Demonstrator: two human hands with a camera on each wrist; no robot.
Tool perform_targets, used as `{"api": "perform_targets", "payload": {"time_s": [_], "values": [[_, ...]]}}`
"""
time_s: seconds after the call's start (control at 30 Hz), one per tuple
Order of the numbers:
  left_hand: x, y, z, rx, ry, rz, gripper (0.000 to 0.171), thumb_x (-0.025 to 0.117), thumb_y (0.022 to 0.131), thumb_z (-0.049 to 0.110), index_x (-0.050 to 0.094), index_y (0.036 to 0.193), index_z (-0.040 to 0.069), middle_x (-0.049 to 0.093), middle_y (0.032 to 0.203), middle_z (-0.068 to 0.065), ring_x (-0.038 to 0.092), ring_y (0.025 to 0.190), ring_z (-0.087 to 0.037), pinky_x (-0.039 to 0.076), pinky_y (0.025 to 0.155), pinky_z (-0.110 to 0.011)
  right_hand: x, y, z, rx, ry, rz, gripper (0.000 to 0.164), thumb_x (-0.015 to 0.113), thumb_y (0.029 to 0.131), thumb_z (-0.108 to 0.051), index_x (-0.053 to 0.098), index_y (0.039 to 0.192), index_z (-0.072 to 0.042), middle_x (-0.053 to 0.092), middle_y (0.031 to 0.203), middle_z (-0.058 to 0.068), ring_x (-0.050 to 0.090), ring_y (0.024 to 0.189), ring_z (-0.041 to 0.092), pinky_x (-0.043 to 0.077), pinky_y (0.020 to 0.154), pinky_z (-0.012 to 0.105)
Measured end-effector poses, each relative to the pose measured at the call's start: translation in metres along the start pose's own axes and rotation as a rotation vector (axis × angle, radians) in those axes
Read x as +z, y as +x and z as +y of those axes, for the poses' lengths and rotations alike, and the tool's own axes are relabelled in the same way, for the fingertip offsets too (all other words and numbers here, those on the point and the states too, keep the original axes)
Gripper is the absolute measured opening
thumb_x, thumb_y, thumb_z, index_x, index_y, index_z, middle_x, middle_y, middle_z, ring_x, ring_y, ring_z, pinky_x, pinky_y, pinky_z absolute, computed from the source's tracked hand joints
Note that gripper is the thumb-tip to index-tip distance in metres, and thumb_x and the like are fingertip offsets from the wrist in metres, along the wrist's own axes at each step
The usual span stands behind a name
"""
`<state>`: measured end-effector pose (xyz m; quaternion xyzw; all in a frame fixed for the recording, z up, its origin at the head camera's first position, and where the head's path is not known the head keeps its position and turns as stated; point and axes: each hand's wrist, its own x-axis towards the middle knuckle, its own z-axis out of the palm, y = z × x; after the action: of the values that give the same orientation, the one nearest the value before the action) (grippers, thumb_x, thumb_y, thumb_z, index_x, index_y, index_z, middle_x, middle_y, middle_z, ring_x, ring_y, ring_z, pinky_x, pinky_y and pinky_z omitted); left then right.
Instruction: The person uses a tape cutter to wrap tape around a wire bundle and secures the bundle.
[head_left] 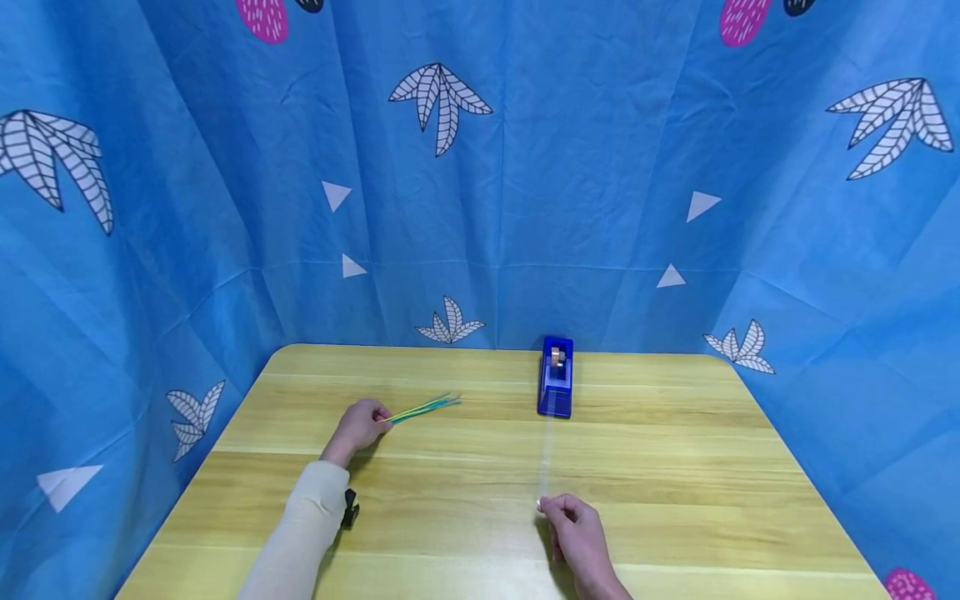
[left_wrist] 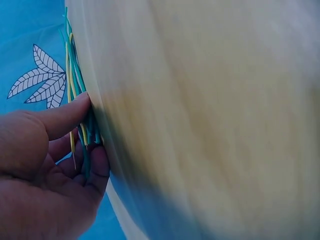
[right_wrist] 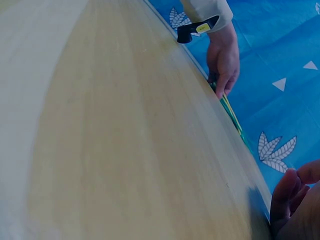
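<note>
The head view is bright and mostly crisp, with pale glare on the table (head_left: 457, 508) near 6 o'clock. Soft shadows lie toward 5 o'clock of the left hand (head_left: 358, 427) and 8 o'clock of the right hand (head_left: 579, 533). Both wrist views are dimmer and bluish. In the left one, the table's grain is smeared; in the right one, the right hand looks dark near 4 o'clock.

A loose bunch of thin green and yellow wires (head_left: 422, 408) is nearer the left edge of the worktop (head_left: 675, 467), its tips spread toward the right. A blue tape holder (head_left: 556, 385) sits by the far edge. Clear tape (head_left: 547, 458) stretches straight toward the near edge.
</note>
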<state>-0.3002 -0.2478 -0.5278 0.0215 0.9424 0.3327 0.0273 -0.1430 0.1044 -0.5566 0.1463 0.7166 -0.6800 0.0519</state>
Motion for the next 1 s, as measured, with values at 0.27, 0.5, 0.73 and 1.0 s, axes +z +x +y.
{"api": "perform_targets", "payload": {"time_s": [0.27,0.5,0.73,1.0], "values": [[-0.001,0.0008,0.0009,-0.006,0.055,-0.023,0.012,0.068,0.098,0.007,0.071,0.104,-0.004,0.065,0.095,-0.012,0.06,0.089,-0.024,0.053,0.087,-0.046,0.0002,-0.0014,-0.0037,-0.009,0.01,-0.016,0.021,0.066,0.1,-0.016,0.066,0.091,0.003,0.049,0.059,-0.004,0.043,0.048,0.008,0.04,0.042,0.02],[-0.0016,0.0003,0.001,-0.007,0.075,-0.024,0.014,0.068,0.099,0.007,0.07,0.106,-0.004,0.067,0.097,-0.013,0.061,0.091,-0.025,0.053,0.088,-0.046,0.0008,-0.0015,-0.0022,-0.013,0.007,-0.012,0.022,0.067,0.1,-0.017,0.067,0.093,0.004,0.049,0.059,-0.003,0.043,0.048,0.008,0.04,0.042,0.02],[-0.0017,-0.0012,0.0025,0.019,0.101,-0.009,0.006,0.071,0.095,0.005,0.07,0.099,0.0,0.065,0.089,-0.008,0.059,0.083,-0.021,0.051,0.079,-0.039,0.0001,-0.0016,-0.0022,-0.018,0.012,-0.012,0.021,0.066,0.1,-0.016,0.066,0.093,0.004,0.049,0.06,-0.004,0.043,0.048,0.008,0.041,0.042,0.019],[-0.0009,0.0002,0.004,0.021,0.09,-0.005,0.005,0.074,0.093,0.004,0.071,0.096,0.002,0.065,0.085,-0.005,0.058,0.08,-0.018,0.05,0.076,-0.033,-0.0002,-0.0035,-0.0029,-0.015,0.012,-0.009,0.02,0.067,0.1,-0.016,0.066,0.092,0.003,0.05,0.06,-0.003,0.043,0.047,0.008,0.04,0.042,0.02]]}}
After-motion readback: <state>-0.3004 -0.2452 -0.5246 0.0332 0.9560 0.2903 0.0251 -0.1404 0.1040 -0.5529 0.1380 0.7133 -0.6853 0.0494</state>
